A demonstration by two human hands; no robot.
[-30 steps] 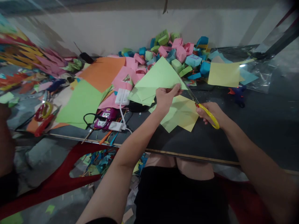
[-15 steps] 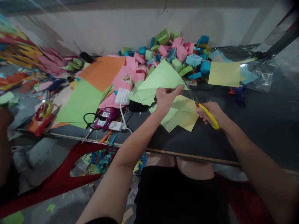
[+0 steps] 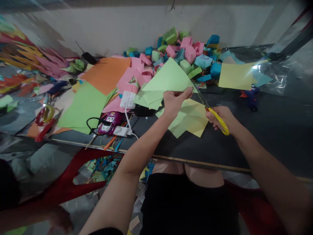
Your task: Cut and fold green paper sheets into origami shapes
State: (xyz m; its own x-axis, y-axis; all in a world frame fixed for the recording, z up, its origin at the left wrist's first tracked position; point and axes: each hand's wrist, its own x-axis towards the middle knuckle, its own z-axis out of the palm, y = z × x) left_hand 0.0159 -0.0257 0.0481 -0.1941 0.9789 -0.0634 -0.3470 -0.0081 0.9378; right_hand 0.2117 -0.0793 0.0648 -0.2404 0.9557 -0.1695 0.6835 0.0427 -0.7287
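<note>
Pale green sheet [image 3: 170,76] is being held up over the dark table [image 3: 278,127], in the view's 12-to-1 o'clock area, one corner pointing to 12; can't tell if it's folded. Directions below are counting from this sheet.

Left hand [image 3: 174,103] is pinching the lower edge near the 4 o'clock corner, thumb and fingers closed on paper. Right hand [image 3: 222,118] is gripping yellow-handled scissors [image 3: 210,111] at 4, fingers closed round the handles; blades are lying along the right-hand edge, gap between them too small to tell.

Step looks like trimming or cutting that edge. Next move is probably calling for taut paper, blades following the edge, left fingertips staying clear: they're sitting just beside the metal, the main risk.

Around: paper blocks [image 3: 190,54] are heaping at 1, crowding the far side; loose yellow sheet [image 3: 235,76] is lying at 3; pale green and yellow sheets [image 3: 197,124] are spreading below at 5; white power strip [image 3: 127,99] is sitting at 8, its cable trailing; orange sheet [image 3: 106,75] is lying at 9. Another person's hand [image 3: 60,218] is showing, blurred, between 7 and 8, well apart.
</note>
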